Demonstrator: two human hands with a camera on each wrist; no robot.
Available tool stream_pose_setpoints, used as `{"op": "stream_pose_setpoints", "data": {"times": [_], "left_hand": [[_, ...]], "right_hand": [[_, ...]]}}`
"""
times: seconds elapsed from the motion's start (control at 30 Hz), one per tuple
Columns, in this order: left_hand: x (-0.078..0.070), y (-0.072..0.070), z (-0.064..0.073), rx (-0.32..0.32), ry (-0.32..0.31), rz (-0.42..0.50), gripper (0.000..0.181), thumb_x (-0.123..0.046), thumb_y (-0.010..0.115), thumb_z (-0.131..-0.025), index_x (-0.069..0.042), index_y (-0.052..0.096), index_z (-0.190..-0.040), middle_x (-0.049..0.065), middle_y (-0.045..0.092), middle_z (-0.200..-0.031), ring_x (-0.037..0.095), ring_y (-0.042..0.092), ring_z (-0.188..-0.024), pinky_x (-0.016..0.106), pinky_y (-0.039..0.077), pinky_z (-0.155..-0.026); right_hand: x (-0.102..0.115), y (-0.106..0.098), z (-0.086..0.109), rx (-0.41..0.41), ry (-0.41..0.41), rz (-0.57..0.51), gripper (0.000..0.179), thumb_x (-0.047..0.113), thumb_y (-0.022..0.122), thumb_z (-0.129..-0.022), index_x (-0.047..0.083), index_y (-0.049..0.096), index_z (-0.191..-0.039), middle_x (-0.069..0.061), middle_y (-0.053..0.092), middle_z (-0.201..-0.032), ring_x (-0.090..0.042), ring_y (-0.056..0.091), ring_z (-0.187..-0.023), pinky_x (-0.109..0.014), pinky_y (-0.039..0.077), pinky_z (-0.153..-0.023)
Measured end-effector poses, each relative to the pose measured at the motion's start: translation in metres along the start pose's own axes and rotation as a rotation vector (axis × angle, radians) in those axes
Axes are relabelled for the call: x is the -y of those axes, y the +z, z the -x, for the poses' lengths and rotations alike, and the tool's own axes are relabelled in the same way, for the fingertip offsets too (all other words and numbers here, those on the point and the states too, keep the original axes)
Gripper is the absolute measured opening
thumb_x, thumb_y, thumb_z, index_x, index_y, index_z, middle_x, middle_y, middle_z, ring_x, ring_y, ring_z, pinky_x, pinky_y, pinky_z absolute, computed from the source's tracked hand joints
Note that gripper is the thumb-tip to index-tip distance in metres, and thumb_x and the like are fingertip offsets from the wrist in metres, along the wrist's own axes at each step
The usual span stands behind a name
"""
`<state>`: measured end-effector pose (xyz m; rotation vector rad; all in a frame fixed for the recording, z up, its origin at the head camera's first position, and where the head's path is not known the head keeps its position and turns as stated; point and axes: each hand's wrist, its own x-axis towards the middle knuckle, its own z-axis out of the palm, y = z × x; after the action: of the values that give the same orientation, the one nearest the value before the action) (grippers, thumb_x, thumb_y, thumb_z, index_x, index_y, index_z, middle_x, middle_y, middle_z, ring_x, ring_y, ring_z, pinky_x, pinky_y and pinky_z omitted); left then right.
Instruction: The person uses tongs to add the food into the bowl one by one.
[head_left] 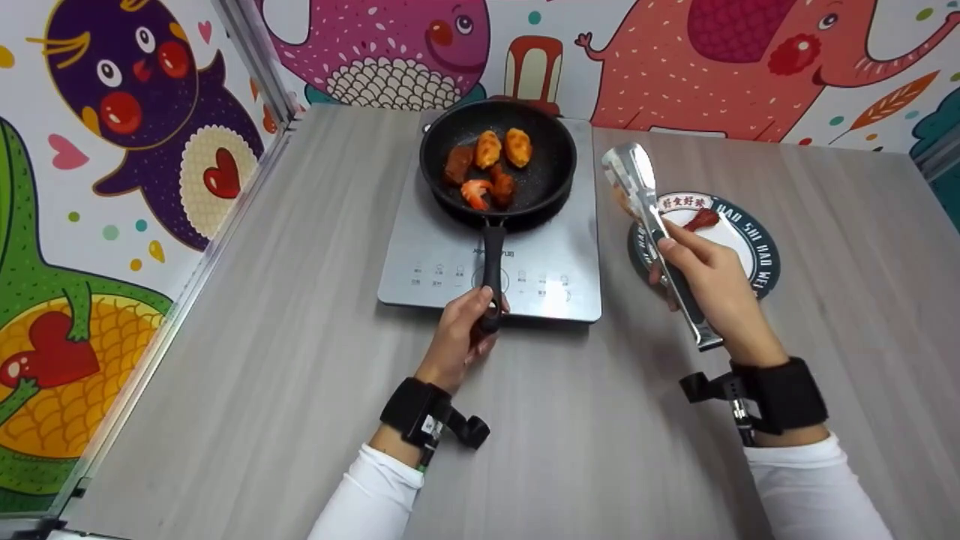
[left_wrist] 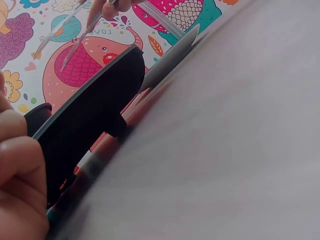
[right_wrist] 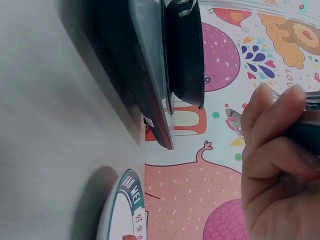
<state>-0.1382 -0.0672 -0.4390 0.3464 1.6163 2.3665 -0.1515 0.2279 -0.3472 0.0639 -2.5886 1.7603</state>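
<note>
My left hand (head_left: 461,330) grips the black handle (head_left: 493,255) of a frying pan (head_left: 551,176). Inside the pan lie two orange oval pieces (head_left: 517,148), a brown slab (head_left: 457,163), a shrimp (head_left: 475,193) and a dark reddish-brown piece (head_left: 503,186). In my right hand (head_left: 716,281) is a pair of metal tongs (head_left: 636,169), tips up and to the left, held above a round plate (head_left: 763,225). The left wrist view shows the tongs' arms spread apart. A small dark red piece of food (head_left: 703,219) rests on the plate, partly behind my hand.
Beneath the pan is a silver induction cooker (head_left: 405,255) with touch controls along its front. It stands on a wood-grain table (head_left: 300,315). Walls with cartoon animals (head_left: 712,82) close off the back and the left side.
</note>
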Motion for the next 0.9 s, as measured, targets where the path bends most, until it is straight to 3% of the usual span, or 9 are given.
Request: {"op": "stream_pose_setpoints", "data": {"times": [0.23, 0.5, 0.73, 0.9], "left_hand": [[0.0, 0.0, 0.0, -0.009, -0.007, 0.004, 0.044, -0.048, 0.05, -0.086, -0.004, 0.056, -0.088, -0.001, 0.039, -0.052, 0.012, 0.03, -0.04, 0.025, 0.017, -0.032], [0.002, 0.002, -0.001, 0.009, -0.004, 0.026, 0.044, -0.046, 0.049, -0.087, -0.002, 0.055, -0.089, -0.001, 0.039, -0.052, 0.01, 0.031, -0.039, 0.025, 0.017, -0.031], [0.002, 0.001, 0.0, 0.008, -0.005, 0.04, 0.044, -0.045, 0.05, -0.087, -0.002, 0.054, -0.089, -0.001, 0.038, -0.05, 0.01, 0.029, -0.038, 0.025, 0.016, -0.031], [0.001, 0.0, 0.0, -0.004, 0.003, 0.025, 0.044, -0.045, 0.049, -0.088, -0.001, 0.054, -0.09, -0.001, 0.038, -0.051, 0.011, 0.029, -0.039, 0.026, 0.016, -0.032]], "right_hand": [[-0.004, 0.001, 0.009, -0.018, -0.01, -0.049, 0.042, 0.034, 0.05, -0.091, 0.019, 0.047, -0.13, -0.021, 0.057, -0.074, -0.021, 0.048, -0.041, -0.034, 0.044, -0.039], [-0.007, -0.004, 0.012, -0.056, -0.004, -0.134, 0.042, 0.03, 0.055, -0.089, 0.016, 0.049, -0.129, -0.016, 0.059, -0.069, -0.02, 0.047, -0.039, -0.031, 0.043, -0.036], [-0.009, -0.009, 0.011, -0.08, 0.001, -0.083, 0.044, 0.033, 0.053, -0.089, 0.017, 0.048, -0.13, -0.018, 0.059, -0.07, -0.021, 0.048, -0.038, -0.032, 0.044, -0.037], [-0.006, -0.018, 0.009, -0.124, 0.005, -0.119, 0.045, 0.031, 0.055, -0.088, 0.015, 0.048, -0.129, -0.013, 0.059, -0.068, -0.019, 0.048, -0.037, -0.03, 0.042, -0.035]]}}
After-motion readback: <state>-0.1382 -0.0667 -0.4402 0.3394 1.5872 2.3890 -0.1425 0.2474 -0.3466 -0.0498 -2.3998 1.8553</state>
